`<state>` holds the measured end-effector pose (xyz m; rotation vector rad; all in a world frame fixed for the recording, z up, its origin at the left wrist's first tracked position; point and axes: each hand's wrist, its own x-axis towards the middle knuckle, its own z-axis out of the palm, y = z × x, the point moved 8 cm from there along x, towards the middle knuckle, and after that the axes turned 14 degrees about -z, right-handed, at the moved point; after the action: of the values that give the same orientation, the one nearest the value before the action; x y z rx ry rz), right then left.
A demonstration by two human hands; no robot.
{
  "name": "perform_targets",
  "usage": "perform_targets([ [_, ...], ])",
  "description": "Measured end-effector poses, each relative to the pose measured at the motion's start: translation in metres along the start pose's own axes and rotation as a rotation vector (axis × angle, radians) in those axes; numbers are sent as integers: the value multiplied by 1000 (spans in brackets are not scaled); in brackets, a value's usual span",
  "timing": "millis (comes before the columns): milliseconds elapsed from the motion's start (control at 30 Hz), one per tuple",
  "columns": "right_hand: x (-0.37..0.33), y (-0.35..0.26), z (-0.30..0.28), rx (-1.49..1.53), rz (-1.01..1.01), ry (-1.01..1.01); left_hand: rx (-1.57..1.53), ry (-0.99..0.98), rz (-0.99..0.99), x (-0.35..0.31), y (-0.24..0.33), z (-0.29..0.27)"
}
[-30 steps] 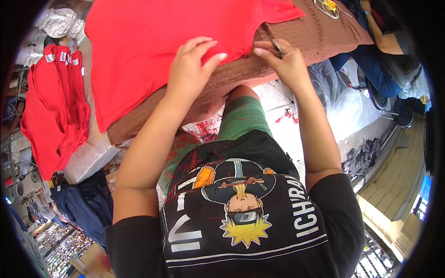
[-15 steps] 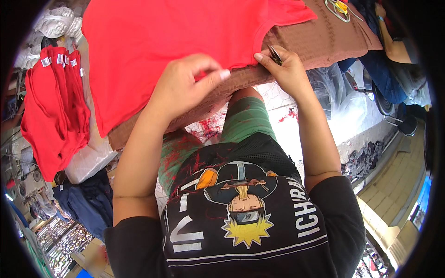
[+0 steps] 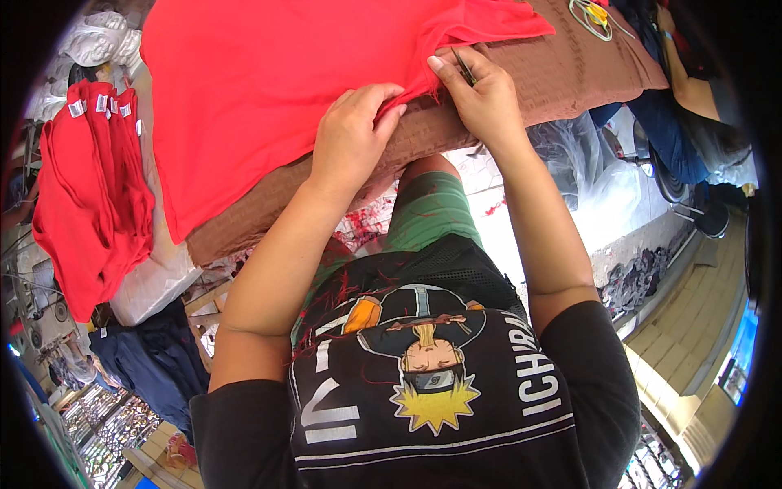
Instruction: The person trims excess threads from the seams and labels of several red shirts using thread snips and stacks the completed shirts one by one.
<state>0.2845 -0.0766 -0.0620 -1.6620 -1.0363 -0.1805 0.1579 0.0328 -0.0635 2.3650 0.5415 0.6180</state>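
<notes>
A red garment (image 3: 269, 90) lies spread over a brown cloth-covered surface (image 3: 570, 69). At its near edge my left hand (image 3: 355, 130) is closed, pinching the fabric between thumb and fingers. My right hand (image 3: 485, 94) is closed round small dark thread snips (image 3: 464, 69), whose tips point up and away. The right thumb is against the bunched red edge, where loose red threads (image 3: 434, 95) hang between the two hands.
Folded red garments (image 3: 94, 196) with white tags hang at the left, above dark blue cloth (image 3: 151, 354). A coiled cord (image 3: 590, 18) with a yellow piece lies at the far right. Beyond it shows another person's arm (image 3: 688, 77). Red thread scraps lie on the floor and my lap.
My left hand has moved right and up, and now grips the garment's edge. The right hand has shifted slightly left and up. The fabric between them is now gathered, with threads showing.
</notes>
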Motion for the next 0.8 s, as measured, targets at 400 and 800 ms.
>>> perform_targets([
  [400,-34,10,-5,45,240,-188,27,-213,462,-44,45,-28],
  [800,-18,5,-1,513,533,-211,-262,-63,-86,24,8,13],
])
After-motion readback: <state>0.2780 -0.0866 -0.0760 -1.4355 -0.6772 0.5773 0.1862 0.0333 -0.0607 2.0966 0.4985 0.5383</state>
